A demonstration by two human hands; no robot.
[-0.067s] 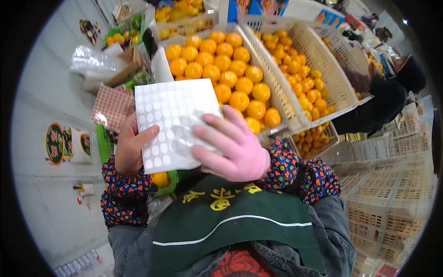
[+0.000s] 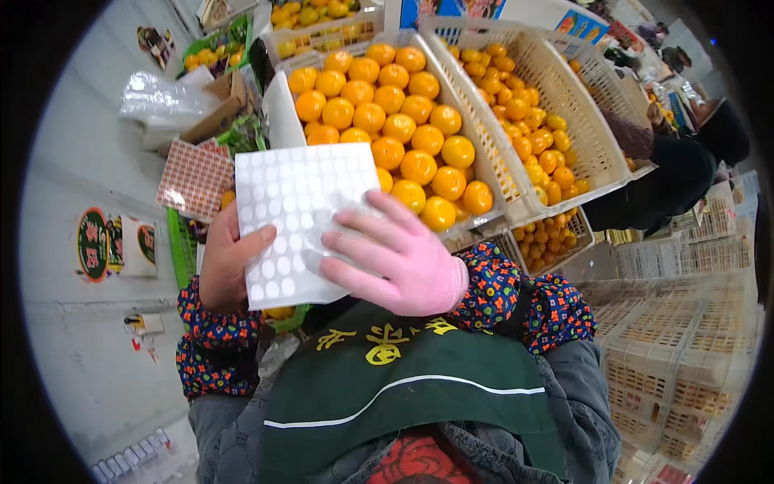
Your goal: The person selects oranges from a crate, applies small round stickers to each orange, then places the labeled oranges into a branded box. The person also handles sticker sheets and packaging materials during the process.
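Note:
A white sheet with rows of pale round stickers (image 2: 302, 185) is held in front of me, over the near left corner of a crate of oranges. My bare left hand (image 2: 227, 260) grips its left edge, thumb on top and the other fingers hidden beneath. On the sheet's right part lies my right hand (image 2: 399, 258), in a pink glove, its fingers spread flat across the stickers. Beyond the sheet, glossy oranges (image 2: 399, 127) sit in rows in a pale plastic crate (image 2: 493, 181).
Right of the oranges stands a cream crate of smaller citrus (image 2: 556, 64). To the left lie a sheet of red round stickers (image 2: 193, 179), a cardboard box (image 2: 214, 121) and clear plastic bags (image 2: 161, 101). A person in dark clothing (image 2: 673, 173) is at the right, above stacked crates (image 2: 669, 347).
My right hand has shifted slightly left across the sheet, its fingers showing more sharply. The sheet sits slightly lower in the view.

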